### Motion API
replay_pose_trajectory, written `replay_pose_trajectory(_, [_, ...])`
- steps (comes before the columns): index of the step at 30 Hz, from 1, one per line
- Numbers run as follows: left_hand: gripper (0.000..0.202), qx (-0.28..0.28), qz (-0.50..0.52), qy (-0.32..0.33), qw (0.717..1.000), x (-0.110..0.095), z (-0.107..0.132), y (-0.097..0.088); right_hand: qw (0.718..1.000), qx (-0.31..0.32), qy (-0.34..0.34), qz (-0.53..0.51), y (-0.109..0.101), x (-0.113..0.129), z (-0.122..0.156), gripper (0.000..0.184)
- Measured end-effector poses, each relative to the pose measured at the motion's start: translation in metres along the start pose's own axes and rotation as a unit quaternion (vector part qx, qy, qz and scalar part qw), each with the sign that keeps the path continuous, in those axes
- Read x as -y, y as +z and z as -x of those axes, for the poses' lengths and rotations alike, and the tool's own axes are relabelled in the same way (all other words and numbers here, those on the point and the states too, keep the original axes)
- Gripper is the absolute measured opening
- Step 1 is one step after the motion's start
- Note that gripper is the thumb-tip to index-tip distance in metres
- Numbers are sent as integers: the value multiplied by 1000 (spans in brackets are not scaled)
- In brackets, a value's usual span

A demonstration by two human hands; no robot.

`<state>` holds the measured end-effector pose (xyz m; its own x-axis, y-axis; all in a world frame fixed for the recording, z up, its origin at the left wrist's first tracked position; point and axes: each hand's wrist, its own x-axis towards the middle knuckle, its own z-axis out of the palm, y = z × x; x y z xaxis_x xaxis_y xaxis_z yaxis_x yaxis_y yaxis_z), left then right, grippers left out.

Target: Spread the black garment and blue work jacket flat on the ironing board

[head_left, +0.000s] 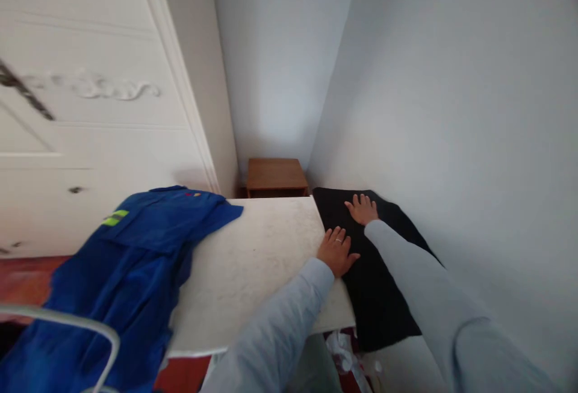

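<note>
Black cloth (379, 297) lies over the right end of a white table (253, 272), close to the wall. My left hand (336, 252) rests with fingers spread on the cloth's left edge, a ring on one finger. Farther back and to the right, my right hand (362, 209) lies flat on the same cloth, fingers apart. Neither hand grips anything. A blue garment (149, 224) with a yellow-green reflective strip is draped over the table's left end and hangs down its side.
A white wardrobe (99, 116) stands at the left. In the far corner is a small brown wooden table (276, 174). A pale curved metal tube (67, 319) crosses the lower left. The grey wall (478, 116) borders the right side.
</note>
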<state>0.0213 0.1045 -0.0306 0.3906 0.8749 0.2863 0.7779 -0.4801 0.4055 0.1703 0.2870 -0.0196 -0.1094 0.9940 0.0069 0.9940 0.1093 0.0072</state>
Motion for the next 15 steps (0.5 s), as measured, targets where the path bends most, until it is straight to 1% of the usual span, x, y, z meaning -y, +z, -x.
replay_pose_trajectory(2, [56, -14, 15, -13, 1000, 0, 8, -6, 998, -29, -50, -10, 0, 17, 18, 70])
replay_pose_trajectory(4, [53, -21, 19, -26, 999, 2, 23, -17, 992, -42, -116, -29, 3, 33, 43, 68])
replay_pose_trajectory(6, [49, -22, 16, -28, 999, 8, 44, -36, 980, -41, -186, -56, 7, 45, 73, 67])
replay_pose_trajectory(7, [47, -26, 13, -28, 999, 13, 56, -48, 965, -42, -240, -97, 9, 50, 90, 66])
replay_pose_trajectory(8, [45, -35, 11, -31, 999, 18, 70, -63, 948, -28, -286, -139, 10, 53, 108, 66])
replay_pose_trajectory(9, [43, -50, 7, -42, 998, 25, 84, -81, 930, 2, -324, -173, 10, 55, 126, 68])
replay_pose_trajectory(11, [38, -92, -8, -82, 992, 40, 115, -122, 899, 70, -368, -225, 8, 57, 162, 72])
replay_pose_trajectory(13, [36, -137, -42, -146, 979, 59, 149, -167, 878, 135, -374, -265, 5, 59, 197, 70])
replay_pose_trajectory(15, [37, -162, -107, -223, 955, 81, 182, -211, 866, 176, -361, -298, 4, 62, 226, 65])
